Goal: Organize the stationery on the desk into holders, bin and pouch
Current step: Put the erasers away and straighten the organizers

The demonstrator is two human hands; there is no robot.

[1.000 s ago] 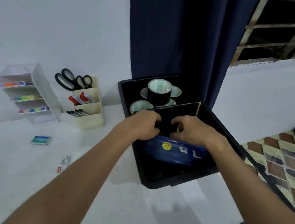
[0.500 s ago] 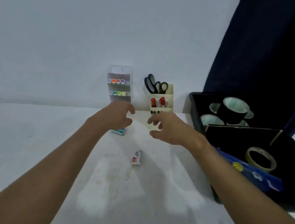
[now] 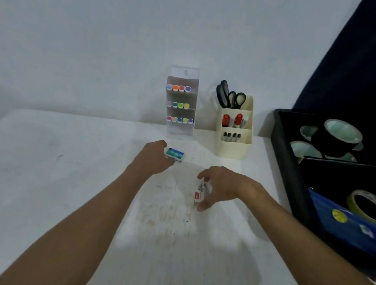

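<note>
On the white desk lies a small teal box (image 3: 175, 153), and my left hand (image 3: 154, 159) pinches its left end between thumb and fingers. A small white box with a red label (image 3: 199, 192) lies nearer to me. My right hand (image 3: 223, 186) curls over this white box with fingers spread, thumb below it and index finger above it. A clear tiered holder (image 3: 179, 127) with coloured markers and a cream holder (image 3: 234, 145) with scissors and pens stand at the wall. A black bin (image 3: 286, 158) on the right holds tape rolls and a blue pouch (image 3: 346, 226).
A dark blue curtain (image 3: 364, 68) hangs behind the bin at the right. A yellowish tape ring (image 3: 368, 207) rests on the pouch. The desk's left edge slopes away at the far left, and a white wall closes the back.
Both hands left the pouch in the bin and moved left over the desk. They then dropped onto the two small boxes, the left on the teal one, the right around the white one.
</note>
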